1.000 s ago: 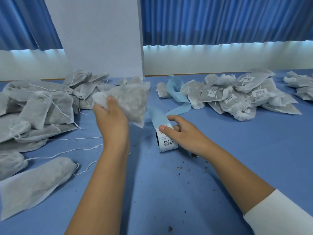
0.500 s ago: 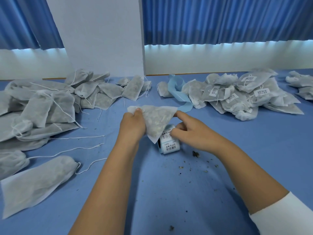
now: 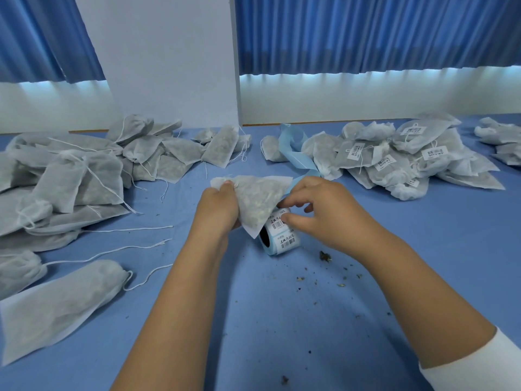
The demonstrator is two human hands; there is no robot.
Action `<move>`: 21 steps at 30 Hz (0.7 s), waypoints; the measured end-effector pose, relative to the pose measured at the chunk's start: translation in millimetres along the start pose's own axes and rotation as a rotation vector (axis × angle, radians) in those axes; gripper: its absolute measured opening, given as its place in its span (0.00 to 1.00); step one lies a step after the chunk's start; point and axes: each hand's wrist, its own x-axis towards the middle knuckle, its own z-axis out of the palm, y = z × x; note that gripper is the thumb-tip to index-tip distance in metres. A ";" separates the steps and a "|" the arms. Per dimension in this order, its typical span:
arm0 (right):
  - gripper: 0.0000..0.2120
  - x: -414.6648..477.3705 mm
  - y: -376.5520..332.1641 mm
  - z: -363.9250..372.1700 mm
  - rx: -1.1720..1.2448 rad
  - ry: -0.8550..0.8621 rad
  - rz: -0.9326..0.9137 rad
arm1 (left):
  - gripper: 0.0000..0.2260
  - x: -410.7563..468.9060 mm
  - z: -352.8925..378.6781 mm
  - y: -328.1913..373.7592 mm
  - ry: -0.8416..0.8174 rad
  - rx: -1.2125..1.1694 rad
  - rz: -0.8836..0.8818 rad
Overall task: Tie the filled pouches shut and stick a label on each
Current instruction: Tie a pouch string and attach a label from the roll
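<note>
The left hand point(image 3: 218, 207) is gripping a filled pouch point(image 3: 259, 198) by its bunched top. It is holding the pouch up just over the label roll point(image 3: 282, 235), which is sitting in the middle of the blue table point(image 3: 310, 320). The right hand point(image 3: 324, 213) is curling its thumb and first finger onto the top label of the roll, right beside the pouch's low corner. I cannot tell if it is pinching the label yet.

The pouch is looking soft, light and floppy, with crumbly bits inside. So the tied neck is probably the best place to hold it, and the flat side is best for the sticker. Squeezing hard could spill crumbs.

Unlabelled pouches point(image 3: 84, 179) are lying in a pile on the left. Labelled pouches point(image 3: 394, 159) are lying in a heap at the far right, beside a loose blue backing strip point(image 3: 296, 153).
</note>
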 end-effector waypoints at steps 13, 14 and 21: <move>0.03 -4.3 0.3 3.8 -0.035 0.110 -0.020 | 0.12 4.3 -2.3 -1.0 0.006 0.014 -0.010; 0.04 -4.6 -0.1 2.6 0.053 0.107 -0.004 | 0.12 4.3 -2.6 -1.1 0.005 0.011 -0.013; 0.07 -1.7 6.8 -13.9 0.614 -0.086 0.238 | 0.10 4.2 -3.5 -1.6 -0.021 -0.002 -0.019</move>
